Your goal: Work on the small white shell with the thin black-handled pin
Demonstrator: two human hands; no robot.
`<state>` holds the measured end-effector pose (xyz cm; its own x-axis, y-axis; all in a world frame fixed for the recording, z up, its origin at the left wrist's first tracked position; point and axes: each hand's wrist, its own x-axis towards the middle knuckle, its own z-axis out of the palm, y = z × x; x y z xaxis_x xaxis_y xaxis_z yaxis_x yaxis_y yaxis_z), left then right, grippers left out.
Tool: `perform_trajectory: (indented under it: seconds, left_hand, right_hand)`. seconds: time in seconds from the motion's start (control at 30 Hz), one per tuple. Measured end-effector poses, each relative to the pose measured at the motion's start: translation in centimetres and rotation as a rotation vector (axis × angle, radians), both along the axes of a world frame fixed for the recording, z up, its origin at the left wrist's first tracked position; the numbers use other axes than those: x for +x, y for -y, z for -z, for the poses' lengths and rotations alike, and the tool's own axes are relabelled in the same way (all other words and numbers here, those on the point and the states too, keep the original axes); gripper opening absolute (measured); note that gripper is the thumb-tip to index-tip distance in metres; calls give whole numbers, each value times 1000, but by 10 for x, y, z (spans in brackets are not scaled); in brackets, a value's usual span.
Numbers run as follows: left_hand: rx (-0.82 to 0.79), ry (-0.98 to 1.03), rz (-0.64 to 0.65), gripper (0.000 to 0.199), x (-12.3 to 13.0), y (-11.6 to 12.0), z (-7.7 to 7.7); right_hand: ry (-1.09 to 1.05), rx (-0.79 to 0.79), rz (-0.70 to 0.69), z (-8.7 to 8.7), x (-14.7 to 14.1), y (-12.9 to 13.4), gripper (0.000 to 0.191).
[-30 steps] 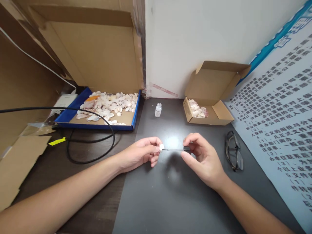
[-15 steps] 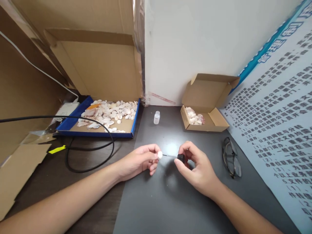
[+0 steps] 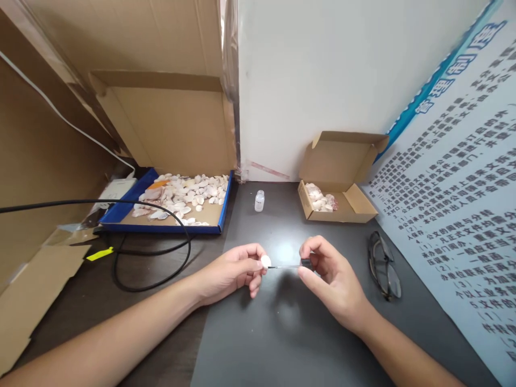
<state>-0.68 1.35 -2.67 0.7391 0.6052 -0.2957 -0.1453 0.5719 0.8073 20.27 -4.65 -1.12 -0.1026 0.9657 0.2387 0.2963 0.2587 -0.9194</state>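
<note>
The white shell (image 3: 265,261) is above the dark mat (image 3: 245,344), its left edge pinched by your left hand (image 3: 231,272); it is probably light, stiff and easily chipped, so hold the rim gently. Your right hand (image 3: 336,277) grips the black cap (image 3: 307,264) of a thin brush (image 3: 285,267), likely the surest hold; its tip meets or nearly meets the shell. Farther off stands a small bottle (image 3: 259,202), probably slick and breakable.
</note>
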Motion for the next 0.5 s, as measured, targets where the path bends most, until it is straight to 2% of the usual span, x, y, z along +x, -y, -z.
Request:
perform_trajectory:
  seconds: [0.13,0.3,0.5]
  left_hand:
    - [7,8,-8,17,0,0,2]
    - [15,31,-2,20,-1,-1,2]
    - [12,14,2,19,-1,-2,1]
  right_hand:
    - [66,8,29,0,-1,0,13]
    - [16,22,11,1,-1,0,9]
    - [112,53,65,1,-1,0,13]
